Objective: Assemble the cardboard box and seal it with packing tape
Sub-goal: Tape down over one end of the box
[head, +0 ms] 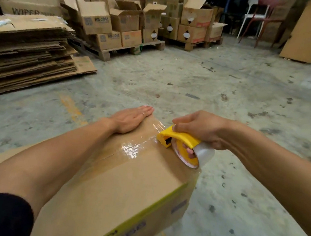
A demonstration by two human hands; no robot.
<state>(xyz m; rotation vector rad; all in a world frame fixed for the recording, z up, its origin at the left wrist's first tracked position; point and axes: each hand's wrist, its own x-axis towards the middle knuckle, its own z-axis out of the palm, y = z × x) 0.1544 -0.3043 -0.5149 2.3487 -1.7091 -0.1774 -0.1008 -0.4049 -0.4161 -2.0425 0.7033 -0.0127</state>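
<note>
Cardboard box (123, 188) at lower centre, flaps closed. Left hand (131, 118) flat, fingers straight, pressing the top. Right hand (200, 128) clamped on yellow tape dispenser (180, 146) at the seam — keep it low, tape taut, pull straight.

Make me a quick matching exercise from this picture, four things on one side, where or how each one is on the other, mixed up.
1. brown cardboard box
2. yellow plastic tape dispenser
3. left hand
4. stack of flattened cardboard sheets

A. gripped by the right hand
B. piled on the floor, far left
C. lies flat on the box top
D. clear tape along its top seam

Pairs: 1-D, 2-A, 3-C, 4-B
</note>
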